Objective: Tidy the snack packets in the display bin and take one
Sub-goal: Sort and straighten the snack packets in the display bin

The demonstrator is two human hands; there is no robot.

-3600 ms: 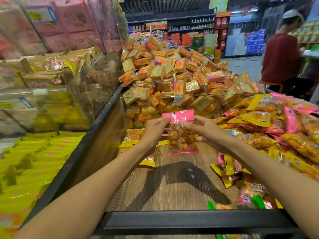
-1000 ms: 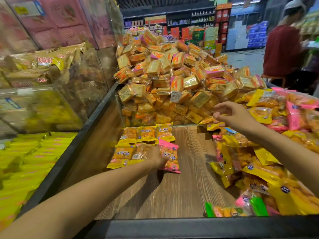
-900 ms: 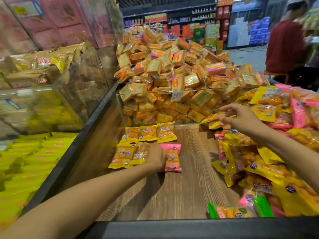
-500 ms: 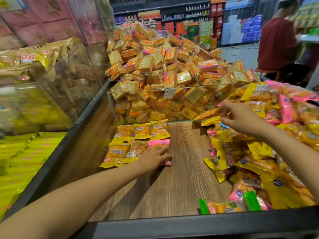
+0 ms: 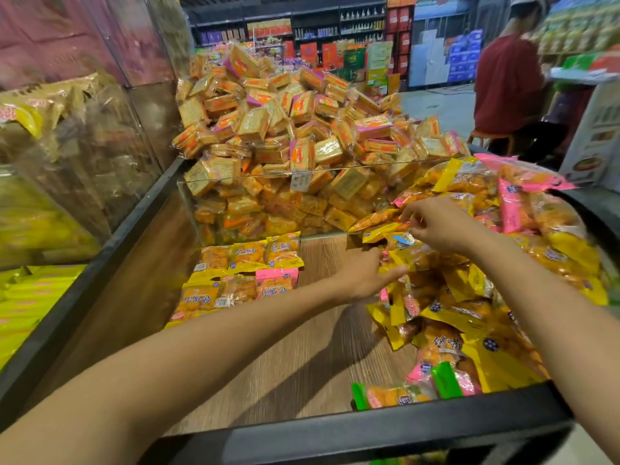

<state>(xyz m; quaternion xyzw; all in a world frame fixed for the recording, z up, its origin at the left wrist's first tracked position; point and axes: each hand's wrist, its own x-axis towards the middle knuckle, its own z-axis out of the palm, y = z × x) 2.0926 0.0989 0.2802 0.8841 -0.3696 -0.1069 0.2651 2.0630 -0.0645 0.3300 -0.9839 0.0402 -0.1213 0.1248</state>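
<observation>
The snack packets (image 5: 449, 297) lay heaped on the right side of the display bin (image 5: 335, 434), and a tidy row of packets (image 5: 235, 280) lay flat at the far left of its wooden floor. The right hand (image 5: 439, 226) pinched one packet at the far edge of the heap. The left hand (image 5: 365, 273) touched the heap's left edge; whether its grip was clamped on a packet I cannot tell.
</observation>
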